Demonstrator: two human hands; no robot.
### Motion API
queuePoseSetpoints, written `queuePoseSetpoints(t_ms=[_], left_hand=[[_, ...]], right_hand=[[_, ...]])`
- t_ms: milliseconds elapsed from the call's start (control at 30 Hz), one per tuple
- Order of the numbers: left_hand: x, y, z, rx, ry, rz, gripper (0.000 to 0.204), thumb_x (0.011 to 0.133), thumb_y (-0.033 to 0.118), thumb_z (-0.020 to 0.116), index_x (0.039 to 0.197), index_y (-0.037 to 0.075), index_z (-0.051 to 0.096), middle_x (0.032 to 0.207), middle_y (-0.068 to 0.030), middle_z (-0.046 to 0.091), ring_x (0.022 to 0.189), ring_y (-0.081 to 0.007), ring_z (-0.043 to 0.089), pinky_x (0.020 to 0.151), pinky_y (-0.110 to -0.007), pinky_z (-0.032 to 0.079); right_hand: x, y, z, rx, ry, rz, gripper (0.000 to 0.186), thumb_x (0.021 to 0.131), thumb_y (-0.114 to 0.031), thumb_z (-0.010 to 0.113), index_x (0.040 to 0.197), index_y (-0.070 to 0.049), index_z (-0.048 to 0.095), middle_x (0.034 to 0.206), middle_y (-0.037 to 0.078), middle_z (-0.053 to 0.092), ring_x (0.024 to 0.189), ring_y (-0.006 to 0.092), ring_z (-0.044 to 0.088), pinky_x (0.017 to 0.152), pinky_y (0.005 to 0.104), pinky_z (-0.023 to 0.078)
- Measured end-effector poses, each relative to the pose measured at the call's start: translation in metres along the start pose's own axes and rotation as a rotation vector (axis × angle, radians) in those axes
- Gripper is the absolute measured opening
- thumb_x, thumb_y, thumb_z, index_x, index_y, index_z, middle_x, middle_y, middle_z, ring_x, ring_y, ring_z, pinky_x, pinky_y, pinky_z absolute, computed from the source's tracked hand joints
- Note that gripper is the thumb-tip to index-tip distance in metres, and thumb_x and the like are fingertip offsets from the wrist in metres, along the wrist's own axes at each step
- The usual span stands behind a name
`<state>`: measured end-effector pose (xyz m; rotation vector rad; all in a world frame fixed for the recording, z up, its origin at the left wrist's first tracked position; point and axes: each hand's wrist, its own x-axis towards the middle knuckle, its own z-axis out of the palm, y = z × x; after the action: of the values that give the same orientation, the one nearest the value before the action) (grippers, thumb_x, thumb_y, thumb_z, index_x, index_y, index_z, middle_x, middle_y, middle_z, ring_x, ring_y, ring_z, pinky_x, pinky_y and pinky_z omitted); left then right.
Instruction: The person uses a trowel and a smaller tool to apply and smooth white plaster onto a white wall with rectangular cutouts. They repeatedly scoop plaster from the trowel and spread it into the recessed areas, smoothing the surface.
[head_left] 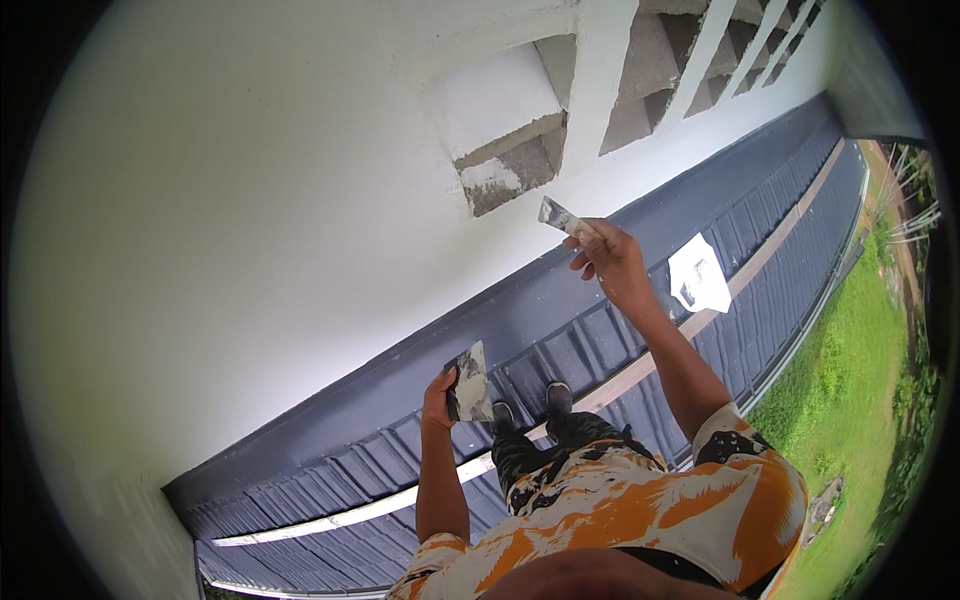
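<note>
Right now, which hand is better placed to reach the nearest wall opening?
Likely the right hand: its scraper extends close to the opening, while the left hand holds a smeared plate farther away.

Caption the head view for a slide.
Left hand holds a smeared plate, right hand a narrow tool, beside a wall.

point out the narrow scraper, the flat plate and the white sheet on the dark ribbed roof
Narrow scraper [563, 217], head view: on its smeared blade
Flat plate [471, 386], head view: middle of its smeared face
White sheet [714, 280], head view: white part beside the grey smear
</note>
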<state>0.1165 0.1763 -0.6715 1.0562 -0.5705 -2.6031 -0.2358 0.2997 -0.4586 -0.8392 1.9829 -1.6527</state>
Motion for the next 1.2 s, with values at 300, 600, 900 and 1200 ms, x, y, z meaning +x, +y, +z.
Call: queuePoseSetpoints(t_ms=[300, 600, 900, 1200], left_hand=[[-0.023, -0.29, -0.204, -0.019, 0.626, -0.335, 0.032, 0.095, 0.019, 0.062, 0.122, 0.003, 0.061, 0.109, -0.0095, 0.068, 0.092, -0.0273, 0.067, 0.087, -0.043, 0.055], [-0.018, -0.258, -0.188, 0.33, 0.843, 0.076, 0.019, 0.092, 0.008, 0.057, 0.105, -0.002, 0.066, 0.099, -0.0081, 0.068, 0.084, -0.0196, 0.065, 0.077, -0.033, 0.053], [0.001, -0.25, -0.185, 0.49, 0.784, 0.183, 0.021, 0.092, 0.009, 0.055, 0.105, -0.004, 0.066, 0.095, -0.006, 0.067, 0.084, -0.0152, 0.061, 0.079, -0.031, 0.049], [0.005, -0.254, -0.2, 0.545, 0.677, 0.248, 0.021, 0.093, 0.01, 0.054, 0.102, -0.005, 0.065, 0.091, -0.0044, 0.065, 0.081, -0.0139, 0.058, 0.075, -0.03, 0.047]], right_hand=[[0.096, 0.061, 0.034, -0.779, 0.417, -0.853, 0.036, 0.083, 0.0, 0.072, 0.118, -0.01, 0.07, 0.073, 0.007, 0.063, 0.053, 0.0203, 0.059, 0.046, 0.0323, 0.045], [0.148, 0.105, 0.064, -1.021, 0.765, -0.937, 0.034, 0.087, -0.004, 0.069, 0.12, -0.015, 0.071, 0.067, 0.004, 0.063, 0.049, 0.0194, 0.057, 0.045, 0.0305, 0.044], [0.157, 0.096, 0.078, -1.131, 0.918, -0.858, 0.035, 0.086, -0.01, 0.068, 0.118, -0.023, 0.073, 0.075, 0.004, 0.072, 0.054, 0.0225, 0.065, 0.048, 0.0331, 0.047], [0.133, 0.077, 0.084, -1.138, 0.829, -0.737, 0.024, 0.09, -0.018, 0.066, 0.11, -0.023, 0.076, 0.08, 0.008, 0.074, 0.066, 0.029, 0.07, 0.058, 0.0378, 0.053]])
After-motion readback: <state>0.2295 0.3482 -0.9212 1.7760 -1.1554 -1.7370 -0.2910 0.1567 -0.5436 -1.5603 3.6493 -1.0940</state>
